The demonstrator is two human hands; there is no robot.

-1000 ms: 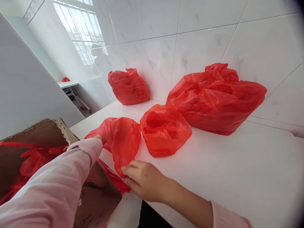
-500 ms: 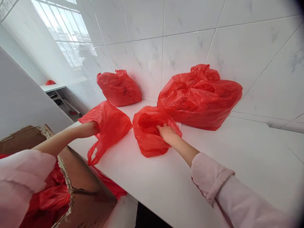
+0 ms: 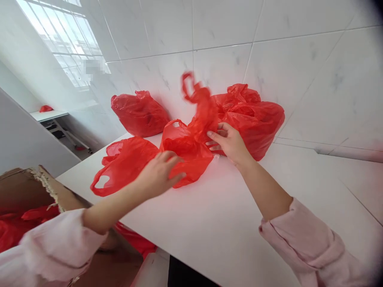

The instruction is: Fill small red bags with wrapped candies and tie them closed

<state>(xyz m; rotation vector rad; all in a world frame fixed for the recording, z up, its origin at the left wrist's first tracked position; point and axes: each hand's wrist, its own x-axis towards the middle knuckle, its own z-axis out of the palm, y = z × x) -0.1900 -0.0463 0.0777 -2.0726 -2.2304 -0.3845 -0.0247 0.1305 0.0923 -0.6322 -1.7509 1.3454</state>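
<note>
My left hand (image 3: 161, 171) is open, fingers apart and palm down, in front of the middle red plastic bag (image 3: 194, 171) with nothing in it. That bag stands with its mouth open on the white table. A bunched red plastic bag (image 3: 200, 103), smeared by motion, sticks up over the mouth with a handle loop on top. My right hand (image 3: 229, 141) is beside its lower part, fingers spread; whether the fingertips touch it is unclear. To the left a limp red bag (image 3: 125, 163) lies with its handles loose.
Two full red bags, one at the back left (image 3: 140, 115) and a larger one at the right (image 3: 254, 127), stand against the tiled wall (image 3: 221, 63). A torn cardboard box (image 3: 50, 187) with red bags inside is at the lower left, beside the white table (image 3: 203, 235).
My left hand has come out of the left bag and moved right. My right hand has left the middle bag's mouth, and a bunched red bag now rises there. The view has shifted slightly.
</note>
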